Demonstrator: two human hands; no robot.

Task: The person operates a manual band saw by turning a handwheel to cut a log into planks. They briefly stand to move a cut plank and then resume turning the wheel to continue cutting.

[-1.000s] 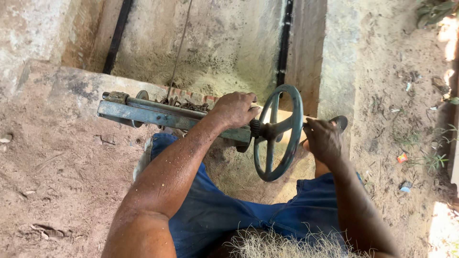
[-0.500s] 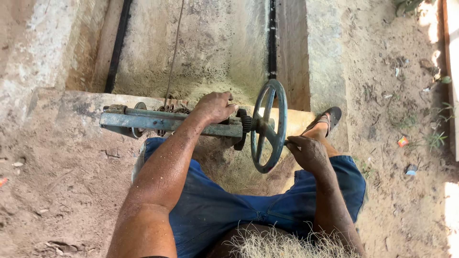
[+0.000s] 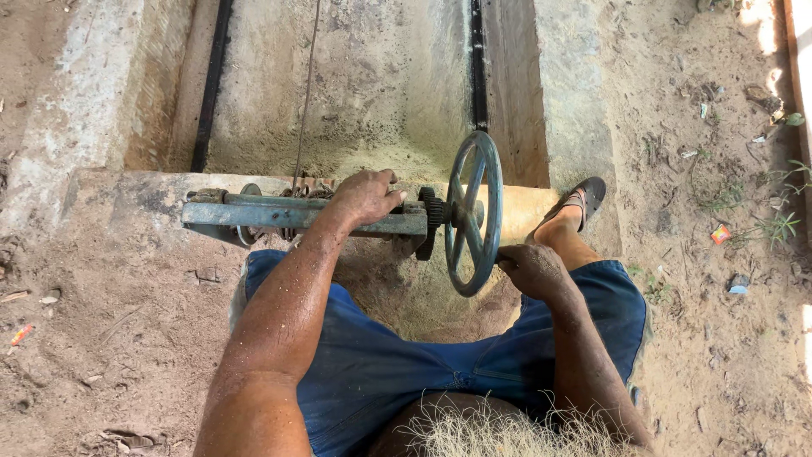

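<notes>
We see the left hand (image 3: 365, 196) lying palm-down on top of the blue-grey flat metal beam (image 3: 279, 216), fingers curled over its far edge, so the grip is clenched on the beam. The beam spans the dusty concrete channel (image 3: 372, 93) crosswise and rests on the channel's near concrete ledge (image 3: 127, 190). At its right end sits a dark toothed gear (image 3: 428, 222), and just beyond it the blue-grey spoked metal handwheel (image 3: 474, 211), standing upright on edge. Our right hand (image 3: 531, 269) holds the wheel's lower rim, fingers wrapped round it, grip clenched. Blue shorts (image 3: 381, 364) cover both thighs. The right foot, in a dark sandal (image 3: 584, 199), rests on the ledge beside the wheel.
</notes>
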